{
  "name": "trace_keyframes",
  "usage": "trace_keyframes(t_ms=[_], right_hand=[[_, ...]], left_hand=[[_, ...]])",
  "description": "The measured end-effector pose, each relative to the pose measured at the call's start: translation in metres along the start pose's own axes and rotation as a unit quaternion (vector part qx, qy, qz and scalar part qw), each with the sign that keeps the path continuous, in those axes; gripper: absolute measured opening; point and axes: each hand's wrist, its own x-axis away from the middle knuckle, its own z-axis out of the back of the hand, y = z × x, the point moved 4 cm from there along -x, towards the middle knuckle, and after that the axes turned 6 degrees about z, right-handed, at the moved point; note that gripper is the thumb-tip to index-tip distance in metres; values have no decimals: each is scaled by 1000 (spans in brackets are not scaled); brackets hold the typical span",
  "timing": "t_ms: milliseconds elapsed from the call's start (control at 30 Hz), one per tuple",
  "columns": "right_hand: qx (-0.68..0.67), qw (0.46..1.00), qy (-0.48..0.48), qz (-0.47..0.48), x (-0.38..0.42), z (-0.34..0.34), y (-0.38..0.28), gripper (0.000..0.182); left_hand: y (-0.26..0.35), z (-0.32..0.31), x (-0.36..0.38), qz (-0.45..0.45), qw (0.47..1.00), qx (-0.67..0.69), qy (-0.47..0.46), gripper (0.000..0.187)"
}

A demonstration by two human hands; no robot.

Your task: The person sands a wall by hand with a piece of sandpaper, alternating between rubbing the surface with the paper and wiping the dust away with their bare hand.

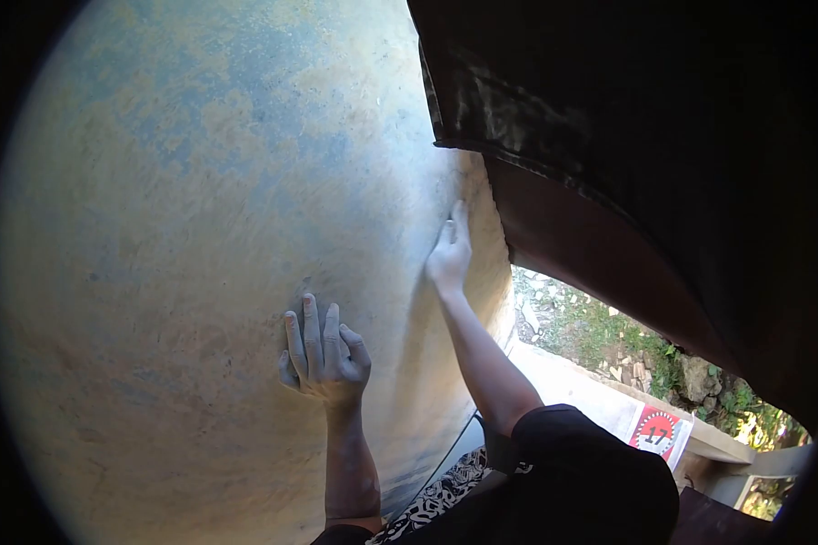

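Observation:
A broad pale surface (pixel 200 209), mottled in tan and grey-blue, fills most of the head view. My left hand (pixel 325 354) lies against its lower middle with the fingers stretched and apart, the back of the hand showing. Whitish dust coats that hand. Farther up and to the right, my right hand (pixel 450 254) rests along the surface near its right edge. Its fingers point upward, extended, and the thumb is partly apart. I see no tool in either hand. The palm sides of both are hidden.
A dark sheet or cover (pixel 627 182) hangs over the right side, just past the surface's edge. Beyond it lies ground with grass and stones (pixel 609 336). A red and white sign marked 17 (pixel 656 434) sits on a pale ledge at lower right.

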Motion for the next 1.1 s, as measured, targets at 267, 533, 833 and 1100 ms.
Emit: trace_keyframes(t_ms=[267, 533, 833, 1100], right_hand=[[68, 944, -169, 276, 70, 1, -29, 45], [79, 977, -66, 189, 13, -12, -59, 43], [98, 920, -162, 344, 51, 13, 16, 44], [26, 969, -107, 223, 64, -7, -43, 44]], left_hand=[[1, -2, 2, -1, 1000, 28, 3, 23], [4, 0, 9, -8, 999, 41, -20, 21], [4, -1, 16, -16, 998, 56, -24, 20], [8, -7, 13, -1, 999, 33, 5, 16]])
